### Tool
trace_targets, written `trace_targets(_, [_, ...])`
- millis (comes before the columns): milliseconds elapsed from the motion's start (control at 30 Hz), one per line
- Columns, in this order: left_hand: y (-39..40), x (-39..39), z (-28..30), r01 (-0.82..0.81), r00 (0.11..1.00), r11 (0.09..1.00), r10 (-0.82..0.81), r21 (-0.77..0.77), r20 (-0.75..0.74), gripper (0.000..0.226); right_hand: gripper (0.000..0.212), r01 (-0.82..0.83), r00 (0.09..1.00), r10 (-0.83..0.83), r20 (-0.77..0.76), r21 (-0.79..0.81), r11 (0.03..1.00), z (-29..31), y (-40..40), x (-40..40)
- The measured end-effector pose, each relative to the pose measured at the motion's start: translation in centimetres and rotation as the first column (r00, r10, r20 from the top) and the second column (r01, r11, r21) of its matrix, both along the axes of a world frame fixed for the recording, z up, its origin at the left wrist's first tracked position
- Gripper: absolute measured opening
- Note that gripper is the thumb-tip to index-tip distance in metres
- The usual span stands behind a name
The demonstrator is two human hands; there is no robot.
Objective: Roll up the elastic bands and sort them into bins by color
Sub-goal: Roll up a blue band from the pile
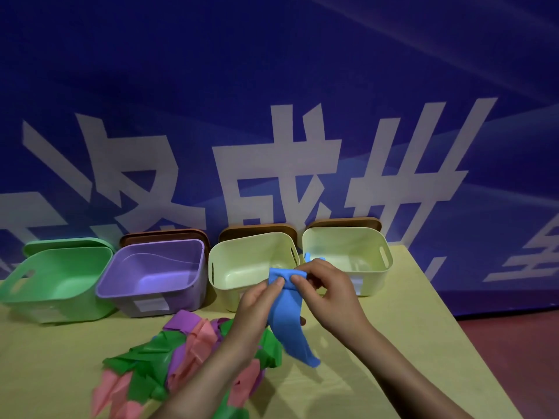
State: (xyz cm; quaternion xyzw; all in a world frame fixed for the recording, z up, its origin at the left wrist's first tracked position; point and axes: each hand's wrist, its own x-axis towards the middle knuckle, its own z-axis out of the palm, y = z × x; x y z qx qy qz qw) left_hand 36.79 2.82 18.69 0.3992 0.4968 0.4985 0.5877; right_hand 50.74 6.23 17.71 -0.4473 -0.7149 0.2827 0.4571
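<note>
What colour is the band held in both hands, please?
Blue band, in the head view.

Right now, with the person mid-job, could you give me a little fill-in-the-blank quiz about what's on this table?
1. Both hands, left and right, hold a band coloured ____.
2. The number of bins in the row is ____.
3. The bin between the green bin and the pale yellow ones is coloured ____.
4. The pile holds green, purple and ____ bands.

Missing words: blue; four; purple; pink

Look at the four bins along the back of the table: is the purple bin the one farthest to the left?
No, the green bin stands farthest left, and the purple bin sits next to it on its right.
</note>
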Motion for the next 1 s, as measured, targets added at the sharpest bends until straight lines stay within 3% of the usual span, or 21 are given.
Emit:
trace_targets(67, [-0.2, 0.0, 0.1, 0.034, 0.993, 0.998, -0.028, -0.056, 0.111, 0.047, 0.020, -0.021, 0.996, 0.014, -0.092, -0.081, 0.996, 0.3, 0.1, -0.2])
trace_targets(167, [-0.5, -0.1, 0.2, 0.113, 0.978, 0.980, -0.081, -0.165, 0.190, 0.052, 0.010, -0.014, 0.973, -0.028, -0.229, -0.183, 0.983, 0.6, 0.5, 0.0])
trace_targets(300, [-0.7, -0.1, 0.3, 0.190, 0.975, 0.974, -0.172, -0.125, 0.140, 0.034, 0.008, -0.001, 0.957, -0.067, -0.282, -0.232, 0.973, 0.5, 0.6, 0.1])
trace_targets(400, [-0.7, 0.0, 0.1, 0.175, 0.982, 0.978, -0.164, -0.117, 0.096, 0.020, 0.015, 0.037, 0.973, -0.072, -0.217, -0.165, 0.986, 0.3, 0.6, 0.3])
trace_targets(533, [-0.6, -0.1, 0.2, 0.129, 0.991, 0.984, -0.122, -0.124, 0.060, 0.021, 0.022, -0.057, 0.991, 0.034, 0.129, 0.176, 0.983, -0.3, 0.6, 1.4])
trace_targets(700, [-0.2, -0.5, 0.6, 0.095, 0.995, 0.987, -0.095, -0.126, 0.011, 0.025, 0.026, -0.164, 0.960, 0.085, 0.268, 0.290, 0.943, -0.6, 1.1, 1.9])
trace_targets(900, [0.3, -0.4, 0.7, 0.081, 0.995, 0.985, -0.070, -0.155, 0.075, 0.040, 0.029, -0.281, 0.917, 0.184, 0.353, 0.248, 0.927, 0.1, 1.4, 2.5])
trace_targets(1000, [0.3, -0.3, 0.4, 0.021, 0.997, 0.995, -0.013, -0.101, 0.082, 0.029, 0.038, -0.301, 0.936, 0.278, 0.214, 0.081, 0.950, 0.6, 0.8, 2.4])
